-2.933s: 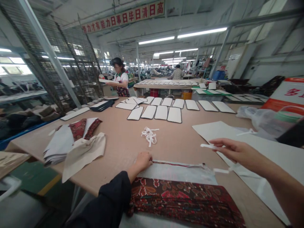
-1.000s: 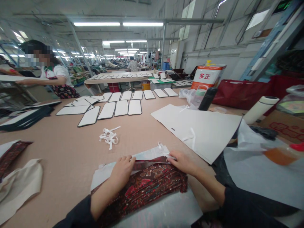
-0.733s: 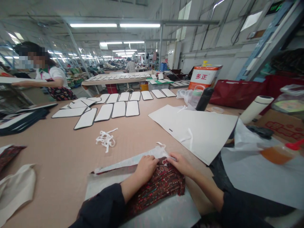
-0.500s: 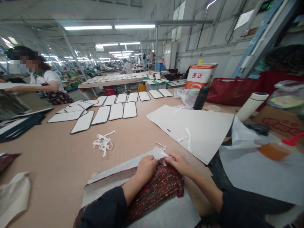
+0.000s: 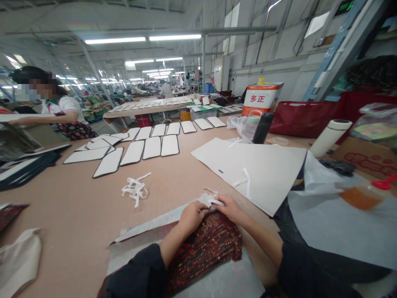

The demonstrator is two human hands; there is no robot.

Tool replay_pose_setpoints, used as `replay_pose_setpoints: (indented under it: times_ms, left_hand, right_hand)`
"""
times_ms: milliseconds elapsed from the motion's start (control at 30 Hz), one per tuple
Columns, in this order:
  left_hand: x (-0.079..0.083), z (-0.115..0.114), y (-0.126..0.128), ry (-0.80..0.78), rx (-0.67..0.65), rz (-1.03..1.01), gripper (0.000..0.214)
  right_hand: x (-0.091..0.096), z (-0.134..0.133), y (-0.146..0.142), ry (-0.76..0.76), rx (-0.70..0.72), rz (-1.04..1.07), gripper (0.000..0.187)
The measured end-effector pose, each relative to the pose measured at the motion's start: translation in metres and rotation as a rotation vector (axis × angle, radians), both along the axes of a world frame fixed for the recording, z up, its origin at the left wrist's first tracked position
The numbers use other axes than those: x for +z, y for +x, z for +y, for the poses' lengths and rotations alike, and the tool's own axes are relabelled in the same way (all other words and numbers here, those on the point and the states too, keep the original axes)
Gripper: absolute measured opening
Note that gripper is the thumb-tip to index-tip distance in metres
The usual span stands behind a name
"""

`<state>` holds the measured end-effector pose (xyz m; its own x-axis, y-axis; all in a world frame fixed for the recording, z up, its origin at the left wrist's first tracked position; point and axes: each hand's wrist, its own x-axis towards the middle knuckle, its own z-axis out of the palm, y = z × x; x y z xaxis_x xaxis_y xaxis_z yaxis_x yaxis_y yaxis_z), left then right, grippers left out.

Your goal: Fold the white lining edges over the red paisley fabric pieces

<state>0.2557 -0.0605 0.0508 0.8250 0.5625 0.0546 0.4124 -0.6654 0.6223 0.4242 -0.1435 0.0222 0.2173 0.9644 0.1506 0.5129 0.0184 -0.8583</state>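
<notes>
head view: our right hand [image 5: 232, 211] pinches a white strip [image 5: 217, 202]; our left hand [image 5: 190, 217] touches patterned cloth [image 5: 212, 244], its grip unclear to us.

The one view comes from a camera on the person's head, above the near edge of the brown-topped worktable [image 5: 77, 207], facing forward and down. The left hand [image 5: 190, 217] and right hand [image 5: 231, 209] appear close, from above and behind. The wide sight crosses the far edge and runs deep into the workshop beneath ceiling tube lights [image 5: 175, 37], taking in the wall [image 5: 254, 72] beyond the far right corner.
</notes>
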Motion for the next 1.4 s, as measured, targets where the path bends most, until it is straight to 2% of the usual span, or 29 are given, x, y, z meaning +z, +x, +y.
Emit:
replay_pose_setpoints:
  times_ms: [100, 267, 467, 633, 733, 967, 1133, 1267, 1400]
  left_hand:
    - [-0.001, 0.001, 0.007, -0.07, 0.035, -0.042, 0.024]
    - [-0.005, 0.0, 0.018, -0.062, 0.155, -0.035, 0.022]
    - [-0.009, 0.005, 0.02, -0.184, 0.12, -0.102, 0.023]
    - [-0.008, 0.005, 0.021, -0.284, 0.114, -0.161, 0.027]
    - [-0.006, 0.003, 0.022, -0.247, 0.12, -0.134, 0.027]
    - [-0.005, -0.004, 0.022, -0.033, 0.206, -0.038, 0.019]
    - [-0.005, -0.006, 0.009, 0.053, 0.115, 0.01, 0.024]
    - [-0.003, -0.009, 0.005, 0.139, 0.139, 0.082, 0.027]
    - [0.0, -0.013, 0.007, 0.139, 0.128, 0.083, 0.031]
  right_hand:
    - [0.002, 0.003, -0.001, 0.015, 0.005, 0.022, 0.016]
    - [0.01, 0.003, -0.003, 0.031, -0.011, 0.06, 0.017]
    - [0.011, 0.007, 0.0, 0.026, 0.043, 0.146, 0.017]
    - [0.008, 0.009, 0.0, -0.015, 0.017, 0.199, 0.012]
    - [0.008, 0.008, -0.001, -0.034, 0.045, 0.218, 0.013]
    - [0.004, 0.007, -0.004, -0.044, 0.022, 0.221, 0.013]
    - [0.0, 0.007, -0.006, -0.03, 0.014, 0.238, 0.01]
    - [0.001, 0.008, -0.008, -0.036, 0.029, 0.193, 0.013]
    - [0.002, 0.008, -0.008, -0.025, 0.065, 0.11, 0.015]
